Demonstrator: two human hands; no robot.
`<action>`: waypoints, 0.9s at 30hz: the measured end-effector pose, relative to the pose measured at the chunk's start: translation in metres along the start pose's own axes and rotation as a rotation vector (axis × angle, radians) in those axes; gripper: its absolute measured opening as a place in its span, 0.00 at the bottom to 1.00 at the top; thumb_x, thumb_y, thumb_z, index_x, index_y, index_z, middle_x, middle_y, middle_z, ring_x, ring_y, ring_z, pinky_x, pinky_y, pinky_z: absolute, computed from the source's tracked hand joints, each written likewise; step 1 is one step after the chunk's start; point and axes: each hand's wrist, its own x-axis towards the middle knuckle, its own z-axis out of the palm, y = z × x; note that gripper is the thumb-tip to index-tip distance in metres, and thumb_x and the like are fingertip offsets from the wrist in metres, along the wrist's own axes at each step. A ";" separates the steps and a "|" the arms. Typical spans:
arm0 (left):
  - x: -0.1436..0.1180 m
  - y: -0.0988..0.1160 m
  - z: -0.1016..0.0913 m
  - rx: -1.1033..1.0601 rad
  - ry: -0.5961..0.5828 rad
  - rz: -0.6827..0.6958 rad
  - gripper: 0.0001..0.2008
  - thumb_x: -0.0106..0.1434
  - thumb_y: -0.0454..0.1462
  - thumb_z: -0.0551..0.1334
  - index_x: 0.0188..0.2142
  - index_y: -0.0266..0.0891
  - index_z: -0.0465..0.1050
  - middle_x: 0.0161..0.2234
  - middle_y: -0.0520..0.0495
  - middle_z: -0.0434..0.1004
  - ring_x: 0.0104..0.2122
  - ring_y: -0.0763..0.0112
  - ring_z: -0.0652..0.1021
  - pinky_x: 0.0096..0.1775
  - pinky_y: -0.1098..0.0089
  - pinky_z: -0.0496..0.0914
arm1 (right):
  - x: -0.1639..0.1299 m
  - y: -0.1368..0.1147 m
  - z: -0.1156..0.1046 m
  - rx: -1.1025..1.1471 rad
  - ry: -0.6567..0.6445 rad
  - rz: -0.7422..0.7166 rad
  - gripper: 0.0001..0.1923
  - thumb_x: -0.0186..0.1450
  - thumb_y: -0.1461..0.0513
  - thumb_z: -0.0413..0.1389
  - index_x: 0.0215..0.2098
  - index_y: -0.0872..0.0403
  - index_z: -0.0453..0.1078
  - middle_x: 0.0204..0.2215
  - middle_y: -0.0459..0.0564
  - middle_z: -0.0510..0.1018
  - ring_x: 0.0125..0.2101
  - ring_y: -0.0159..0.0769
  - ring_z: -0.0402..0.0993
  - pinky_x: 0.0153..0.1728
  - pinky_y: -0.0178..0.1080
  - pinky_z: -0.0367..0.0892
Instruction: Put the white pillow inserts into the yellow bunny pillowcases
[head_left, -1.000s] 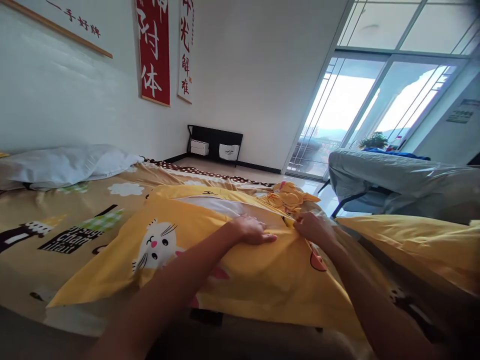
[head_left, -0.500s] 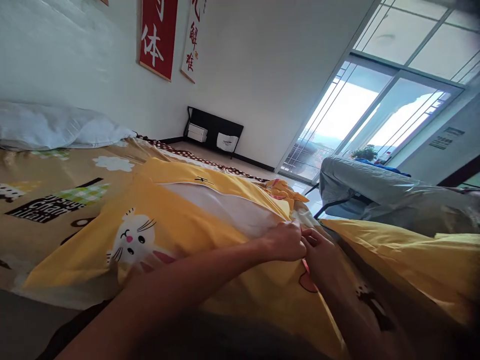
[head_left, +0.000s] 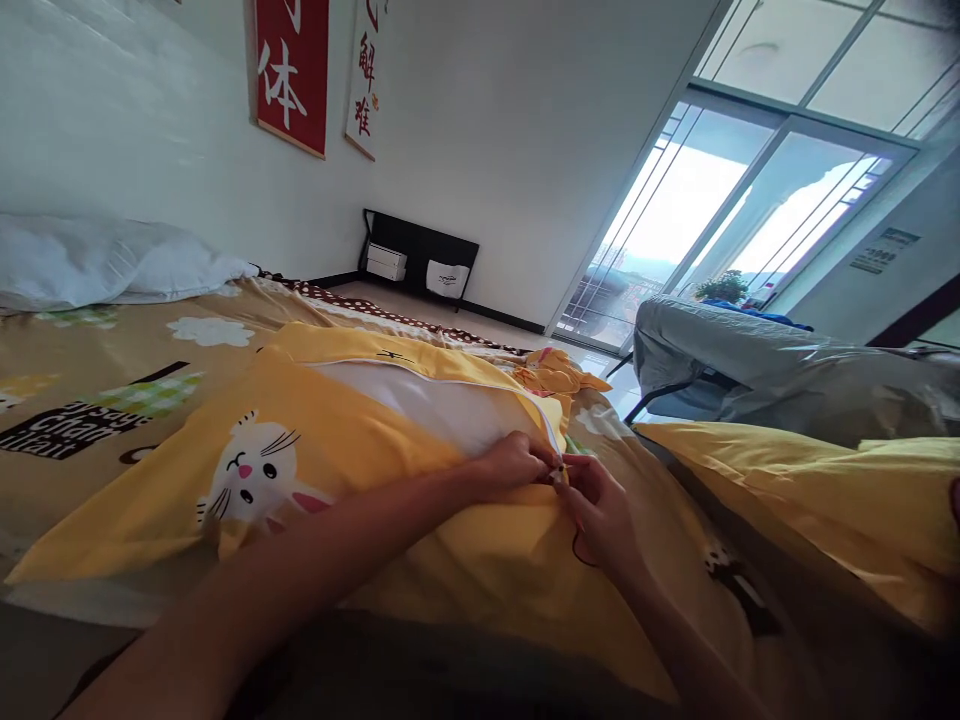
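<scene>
A yellow pillowcase [head_left: 420, 455] with a white cat-face print lies in front of me, its long zipped opening gaping. White filling, seemingly a pillow [head_left: 420, 400], shows through the gap. At the right end of the opening, my left hand [head_left: 517, 460] is closed on the pillowcase edge by the zipper. My right hand [head_left: 604, 510] pinches the zipper [head_left: 556, 440] at the same corner, thumb and forefinger together. Both hands' fingertips almost meet, and the small slider between them is mostly hidden.
Beneath lies a tan patterned bedsheet [head_left: 97, 365]. Another yellow cloth [head_left: 825, 500] is on the right, and a crumpled orange cloth [head_left: 562, 372] lies beyond the hands. A plastic-covered mattress [head_left: 750, 345] stands near the window. White bedding [head_left: 112, 262] rests along the left wall.
Both hands have shifted left along the pillowcase corner. The zipper edge now stands up in view above the fingertips, and the view has turned slightly.
</scene>
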 end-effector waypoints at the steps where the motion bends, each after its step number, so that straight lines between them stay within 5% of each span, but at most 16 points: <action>1: 0.000 0.000 0.000 0.058 0.027 0.008 0.07 0.49 0.28 0.58 0.28 0.32 0.75 0.26 0.50 0.74 0.30 0.73 0.73 0.42 0.70 0.69 | -0.001 0.000 0.000 0.008 0.007 -0.001 0.18 0.53 0.52 0.60 0.38 0.54 0.67 0.25 0.47 0.74 0.27 0.36 0.71 0.27 0.37 0.66; 5: 0.001 0.001 0.003 0.180 0.167 0.013 0.08 0.49 0.30 0.59 0.29 0.32 0.75 0.29 0.48 0.75 0.32 0.71 0.74 0.39 0.71 0.69 | -0.001 0.003 0.002 0.050 0.047 0.005 0.18 0.51 0.55 0.61 0.38 0.54 0.69 0.26 0.48 0.76 0.28 0.36 0.71 0.29 0.37 0.65; 13: -0.001 0.001 0.003 0.140 0.063 0.011 0.06 0.47 0.29 0.58 0.21 0.33 0.74 0.20 0.54 0.68 0.27 0.74 0.69 0.35 0.74 0.65 | 0.001 0.016 0.000 0.001 0.058 -0.032 0.19 0.53 0.53 0.62 0.39 0.54 0.71 0.24 0.45 0.71 0.25 0.32 0.66 0.25 0.35 0.61; 20: 0.002 -0.004 0.006 -0.011 0.109 -0.059 0.07 0.53 0.31 0.56 0.20 0.33 0.69 0.17 0.56 0.62 0.20 0.79 0.63 0.27 0.75 0.60 | 0.000 0.012 -0.004 0.057 0.056 -0.010 0.15 0.55 0.53 0.58 0.36 0.54 0.74 0.24 0.46 0.73 0.26 0.34 0.68 0.26 0.35 0.62; 27: -0.003 -0.008 0.008 -0.117 0.072 -0.026 0.11 0.48 0.29 0.61 0.32 0.32 0.79 0.26 0.52 0.74 0.25 0.78 0.69 0.34 0.75 0.64 | 0.001 -0.009 -0.005 -0.086 0.102 0.029 0.21 0.53 0.46 0.59 0.28 0.55 0.73 0.18 0.47 0.73 0.20 0.33 0.66 0.20 0.35 0.60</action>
